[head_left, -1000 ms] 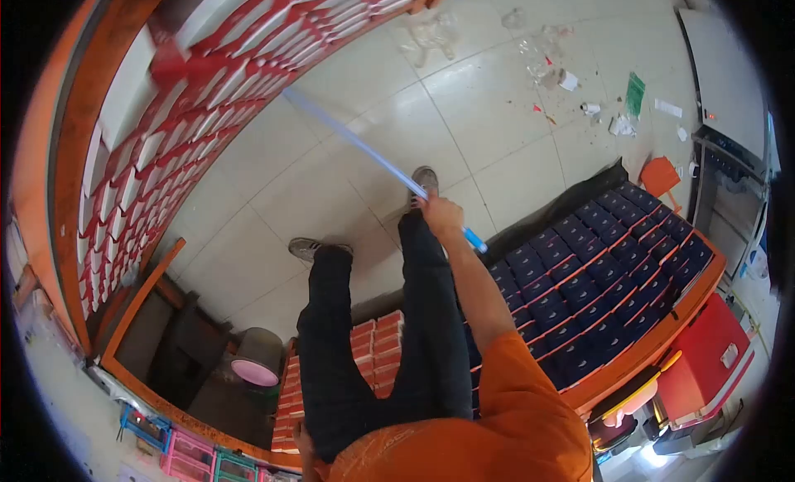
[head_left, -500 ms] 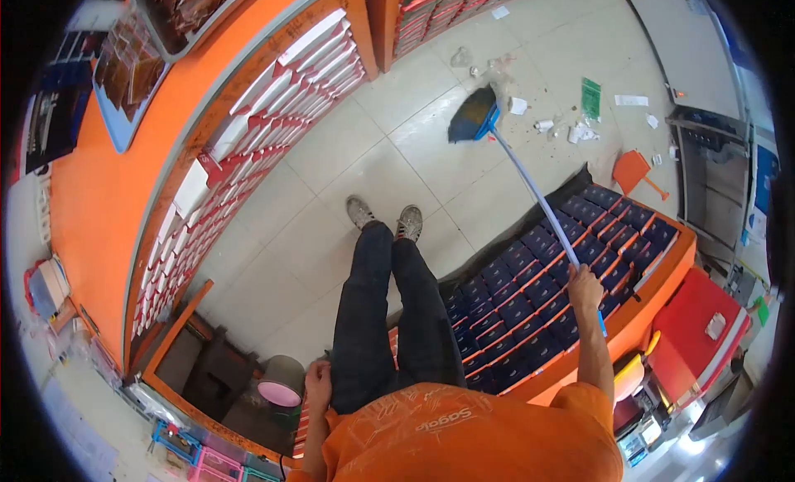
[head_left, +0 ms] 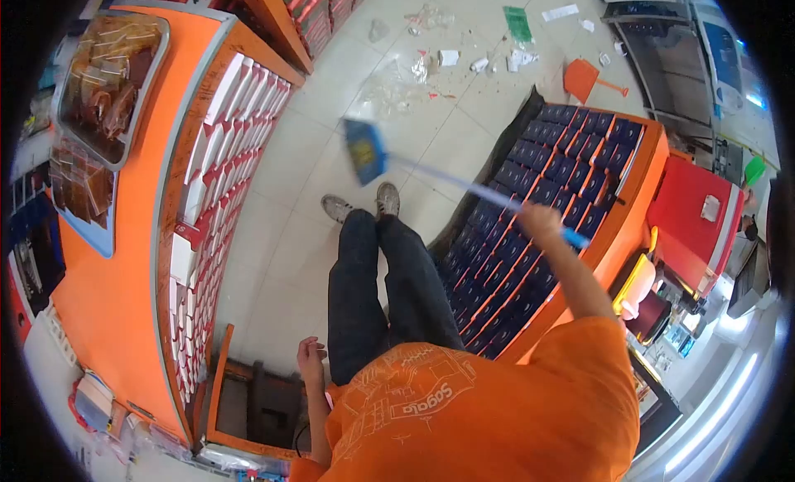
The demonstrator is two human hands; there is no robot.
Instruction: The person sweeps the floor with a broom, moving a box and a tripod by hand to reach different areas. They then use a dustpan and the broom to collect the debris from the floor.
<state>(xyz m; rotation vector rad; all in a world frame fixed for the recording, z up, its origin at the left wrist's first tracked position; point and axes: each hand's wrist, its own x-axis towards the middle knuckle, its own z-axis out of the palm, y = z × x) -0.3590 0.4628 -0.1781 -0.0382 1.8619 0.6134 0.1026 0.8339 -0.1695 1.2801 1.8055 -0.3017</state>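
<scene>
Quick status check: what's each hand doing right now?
Left hand: open, fingers loosely spread, holding nothing, hanging beside the leg.
Right hand: closed around the blue broom handle, broom head raised off the floor.

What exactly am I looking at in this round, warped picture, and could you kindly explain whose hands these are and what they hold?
There is no machine here. The picture comes from a camera worn on a person's head, looking down through a very wide lens, which bends everything. You see their orange shirt, dark trousers and shoes on a tiled floor. The right hand grips the pale blue handle of a broom, whose blurred head is near the feet. The left hand hangs by the hip, holding nothing. Litter and an orange dustpan lie further off. Shelves of red-and-white boxes and dark blue boxes stand on either side.
</scene>
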